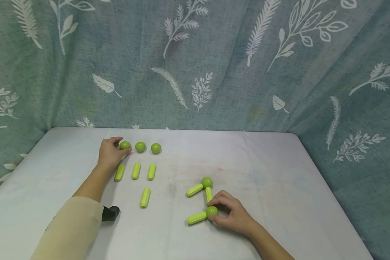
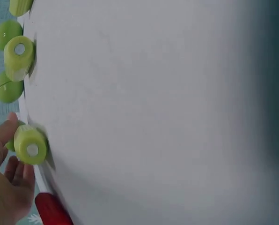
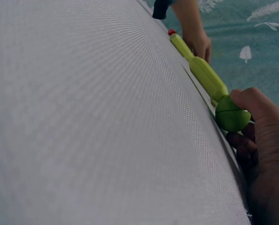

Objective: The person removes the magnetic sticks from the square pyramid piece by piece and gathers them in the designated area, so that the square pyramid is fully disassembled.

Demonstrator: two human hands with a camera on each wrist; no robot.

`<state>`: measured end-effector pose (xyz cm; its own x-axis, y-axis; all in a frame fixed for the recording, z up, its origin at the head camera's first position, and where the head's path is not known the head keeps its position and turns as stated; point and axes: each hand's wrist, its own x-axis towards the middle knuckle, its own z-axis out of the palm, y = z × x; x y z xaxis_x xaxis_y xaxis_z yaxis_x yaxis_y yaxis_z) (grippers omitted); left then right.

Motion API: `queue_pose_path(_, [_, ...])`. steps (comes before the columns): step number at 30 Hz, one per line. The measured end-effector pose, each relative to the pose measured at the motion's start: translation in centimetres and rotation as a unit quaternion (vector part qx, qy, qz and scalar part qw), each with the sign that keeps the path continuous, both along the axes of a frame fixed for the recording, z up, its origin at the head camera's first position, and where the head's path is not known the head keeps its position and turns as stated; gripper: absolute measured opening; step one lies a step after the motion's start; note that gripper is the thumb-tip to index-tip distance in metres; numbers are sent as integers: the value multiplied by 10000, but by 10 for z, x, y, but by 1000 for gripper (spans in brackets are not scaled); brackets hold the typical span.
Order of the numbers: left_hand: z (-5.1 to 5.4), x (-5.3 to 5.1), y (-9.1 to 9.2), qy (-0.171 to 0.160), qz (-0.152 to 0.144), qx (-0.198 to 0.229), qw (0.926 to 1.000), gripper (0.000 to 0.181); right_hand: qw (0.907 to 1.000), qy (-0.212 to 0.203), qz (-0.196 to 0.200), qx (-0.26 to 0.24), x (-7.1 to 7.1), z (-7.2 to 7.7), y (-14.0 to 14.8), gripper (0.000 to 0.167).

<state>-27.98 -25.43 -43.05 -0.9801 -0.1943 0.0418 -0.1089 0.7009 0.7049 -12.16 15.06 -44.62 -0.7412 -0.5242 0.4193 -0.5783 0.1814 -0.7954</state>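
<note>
My left hand [image 1: 111,152] has thumb and fingers around the leftmost green ball [image 1: 125,145] of a row at the table's back left. Two more balls [image 1: 140,146] [image 1: 156,148] sit to its right. In the left wrist view a yellow-green stick [image 2: 31,145] partly hides that ball beside the left hand [image 2: 8,173]. My right hand [image 1: 232,213] pinches the near ball [image 1: 211,212] of a joined figure; a stick [image 1: 196,218] points left from it, and another [image 1: 209,194] runs up to a far ball [image 1: 207,182] with its own stick [image 1: 194,190]. The right wrist view shows the right hand [image 3: 266,136] gripping the ball [image 3: 232,115].
Three sticks [image 1: 119,172] [image 1: 136,171] [image 1: 151,172] lie below the ball row, and one more [image 1: 145,197] lies nearer. A black object [image 1: 110,213] is beside the left sleeve. White cloth covers the table [image 1: 263,173]; a patterned green curtain [image 1: 221,90] hangs behind.
</note>
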Motion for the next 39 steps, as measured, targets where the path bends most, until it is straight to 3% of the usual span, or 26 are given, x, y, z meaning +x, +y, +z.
queue_pose_path(3, [6, 6, 1, 184, -64, -48, 9998, 62, 10000, -54, -35, 45, 0, 1, 0, 26])
queue_pose_path(8, [13, 31, 6, 657, -291, 224, 9972, 61, 10000, 13, 39, 44, 0, 1, 0, 26])
queue_pose_path(16, [12, 76, 44, 1148, -495, 586, 9904, 56, 10000, 42, 24, -16, 2, -2, 6, 26])
queue_pose_path(19, [13, 89, 61, 1109, -669, 731, 9889, 56, 10000, 15, 29, -15, 3, -4, 6, 26])
queue_pose_path(22, [14, 98, 80, 800, -947, 1132, 9858, 60, 9999, 74, 96, -26, 2, -5, 6, 26])
queue_pose_path(27, [11, 101, 111, 463, -1394, 1873, 9713, 66, 9998, 166, 136, -24, 0, -6, 5, 25])
queue_pose_path(31, [3, 99, 133, 365, -1519, 2138, 9643, 64, 9999, 83, 97, -7, 0, -5, 5, 25])
queue_pose_path(35, [-5, 98, 155, 204, -1624, 2168, 9624, 58, 10000, 26, 80, 16, 0, -6, 5, 25])
queue_pose_path(39, [-15, 100, 177, 111, -1927, 1995, 9607, 54, 9999, 75, 68, -42, 0, -7, 4, 26])
